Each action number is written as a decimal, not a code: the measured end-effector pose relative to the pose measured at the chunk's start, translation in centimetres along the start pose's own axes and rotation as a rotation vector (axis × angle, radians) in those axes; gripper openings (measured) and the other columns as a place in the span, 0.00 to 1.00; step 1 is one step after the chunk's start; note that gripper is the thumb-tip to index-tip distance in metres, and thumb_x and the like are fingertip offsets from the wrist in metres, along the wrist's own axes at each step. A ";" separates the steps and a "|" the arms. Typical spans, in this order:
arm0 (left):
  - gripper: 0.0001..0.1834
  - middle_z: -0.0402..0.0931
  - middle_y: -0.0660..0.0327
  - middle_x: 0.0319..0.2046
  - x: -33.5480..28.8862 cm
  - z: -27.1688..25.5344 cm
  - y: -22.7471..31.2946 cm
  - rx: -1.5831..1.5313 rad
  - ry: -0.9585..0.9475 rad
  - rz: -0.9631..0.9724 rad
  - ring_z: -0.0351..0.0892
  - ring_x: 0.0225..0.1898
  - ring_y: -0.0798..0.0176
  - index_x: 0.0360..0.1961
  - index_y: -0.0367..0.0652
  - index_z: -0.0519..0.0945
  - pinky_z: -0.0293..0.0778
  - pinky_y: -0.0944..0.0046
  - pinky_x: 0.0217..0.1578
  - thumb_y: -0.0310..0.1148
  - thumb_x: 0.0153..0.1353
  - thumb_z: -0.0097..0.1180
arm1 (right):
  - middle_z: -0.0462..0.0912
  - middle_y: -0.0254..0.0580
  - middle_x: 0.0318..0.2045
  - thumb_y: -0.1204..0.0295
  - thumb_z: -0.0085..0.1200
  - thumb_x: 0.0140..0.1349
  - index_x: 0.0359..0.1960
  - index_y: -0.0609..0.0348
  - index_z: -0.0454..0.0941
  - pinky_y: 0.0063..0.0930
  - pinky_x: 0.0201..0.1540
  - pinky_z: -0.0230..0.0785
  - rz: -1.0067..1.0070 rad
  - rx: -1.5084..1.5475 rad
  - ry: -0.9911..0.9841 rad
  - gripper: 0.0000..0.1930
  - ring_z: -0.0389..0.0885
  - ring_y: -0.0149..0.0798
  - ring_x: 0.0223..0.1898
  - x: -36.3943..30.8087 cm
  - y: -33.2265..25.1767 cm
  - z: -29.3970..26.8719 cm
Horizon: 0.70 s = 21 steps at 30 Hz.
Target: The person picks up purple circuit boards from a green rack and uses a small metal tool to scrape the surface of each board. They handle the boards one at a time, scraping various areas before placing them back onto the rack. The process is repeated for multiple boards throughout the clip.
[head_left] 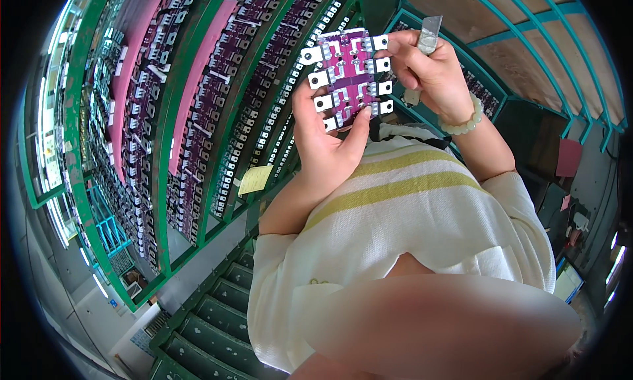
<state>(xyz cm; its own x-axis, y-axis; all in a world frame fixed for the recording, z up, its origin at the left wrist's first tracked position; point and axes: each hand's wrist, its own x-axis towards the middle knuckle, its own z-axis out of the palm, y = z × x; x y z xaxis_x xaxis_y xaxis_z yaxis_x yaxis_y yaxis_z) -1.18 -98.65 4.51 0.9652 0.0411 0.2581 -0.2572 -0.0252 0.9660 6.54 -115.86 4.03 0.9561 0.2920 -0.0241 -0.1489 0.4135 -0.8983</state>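
Note:
My left hand (323,136) grips a purple circuit-board panel (353,77) along its left and lower edges, thumb over the near corner. White tabs with dark holes stick out from both sides of the panel, and silvery parts sit on its face. At the panel's upper right corner, my right hand (428,70) is closed, its fingertips against a white tab. A flat, greyish blade-like piece (430,32) with a wrapped-looking base juts up from between the right fingers. Another bit of it seems to show below the palm, though most of it is hidden.
A green rack (165,202) at left carries rows of purple boards (142,123) and pink strips (204,77). A yellow tag (256,179) hangs from it. Green slatted shelving (211,327) stands lower left; a teal-framed rack (527,37) fills the upper right.

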 end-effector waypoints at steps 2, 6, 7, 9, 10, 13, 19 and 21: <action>0.35 0.68 0.51 0.49 0.2 0.0 0.0 0.004 -0.002 0.006 0.79 0.44 0.61 0.58 0.36 0.54 0.81 0.65 0.41 0.12 0.52 0.57 | 0.80 0.35 0.30 0.73 0.51 0.65 0.41 0.66 0.79 0.15 0.21 0.58 0.014 -0.012 0.017 0.09 0.65 0.20 0.19 0.2 0.1 0.1; 0.37 0.67 0.50 0.50 0.4 0.0 0.1 -0.081 -0.011 -0.042 0.76 0.48 0.61 0.60 0.33 0.52 0.78 0.66 0.45 0.12 0.51 0.56 | 0.80 0.34 0.28 0.73 0.50 0.64 0.40 0.65 0.79 0.14 0.21 0.57 0.029 0.017 -0.023 0.09 0.64 0.20 0.18 0.5 0.2 -0.3; 0.37 0.66 0.49 0.50 0.5 0.1 0.1 -0.096 -0.012 -0.050 0.76 0.49 0.61 0.60 0.33 0.52 0.78 0.66 0.46 0.12 0.52 0.56 | 0.79 0.33 0.27 0.73 0.50 0.64 0.40 0.65 0.79 0.14 0.21 0.56 0.048 0.030 -0.014 0.09 0.64 0.20 0.18 0.6 0.4 -0.5; 0.35 0.68 0.49 0.49 0.6 0.1 0.1 -0.130 -0.035 -0.058 0.77 0.47 0.61 0.59 0.34 0.53 0.79 0.67 0.44 0.13 0.52 0.56 | 0.77 0.31 0.24 0.73 0.50 0.63 0.40 0.65 0.79 0.14 0.20 0.56 0.085 0.056 0.003 0.09 0.64 0.20 0.18 0.7 0.6 -0.7; 0.35 0.69 0.49 0.49 0.7 0.0 0.1 -0.145 -0.048 -0.076 0.78 0.46 0.62 0.59 0.34 0.53 0.80 0.67 0.43 0.13 0.53 0.56 | 0.74 0.30 0.20 0.74 0.50 0.62 0.39 0.64 0.79 0.15 0.20 0.54 0.107 0.063 0.036 0.09 0.63 0.20 0.17 0.8 0.4 -0.4; 0.34 0.72 0.50 0.45 0.9 0.0 -0.1 -0.169 -0.055 -0.114 0.79 0.43 0.63 0.58 0.34 0.54 0.80 0.69 0.40 0.14 0.53 0.56 | 0.74 0.30 0.20 0.74 0.49 0.62 0.39 0.64 0.79 0.15 0.19 0.54 0.121 0.077 0.021 0.09 0.62 0.20 0.17 0.9 0.8 -1.0; 0.33 0.74 0.50 0.44 1.1 0.2 0.2 -0.189 -0.084 -0.135 0.80 0.43 0.63 0.59 0.34 0.54 0.80 0.70 0.38 0.14 0.55 0.56 | 0.70 0.26 0.17 0.71 0.48 0.65 0.43 0.63 0.79 0.12 0.18 0.49 0.125 0.073 0.126 0.11 0.60 0.17 0.16 0.6 0.6 -0.7; 0.32 0.73 0.49 0.44 1.1 0.2 0.1 -0.183 -0.097 -0.128 0.80 0.43 0.63 0.59 0.32 0.54 0.80 0.69 0.39 0.14 0.56 0.55 | 0.70 0.26 0.16 0.70 0.48 0.65 0.43 0.63 0.79 0.13 0.18 0.49 0.113 0.071 0.129 0.11 0.60 0.17 0.16 0.5 0.4 -0.7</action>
<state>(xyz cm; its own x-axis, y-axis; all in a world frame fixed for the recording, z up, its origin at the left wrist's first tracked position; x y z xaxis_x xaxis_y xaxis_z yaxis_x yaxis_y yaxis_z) -0.14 -98.82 4.94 0.9882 -0.0641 0.1392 -0.1278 0.1560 0.9795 7.11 -116.15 3.33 0.9561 0.2284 -0.1835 -0.2702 0.4455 -0.8535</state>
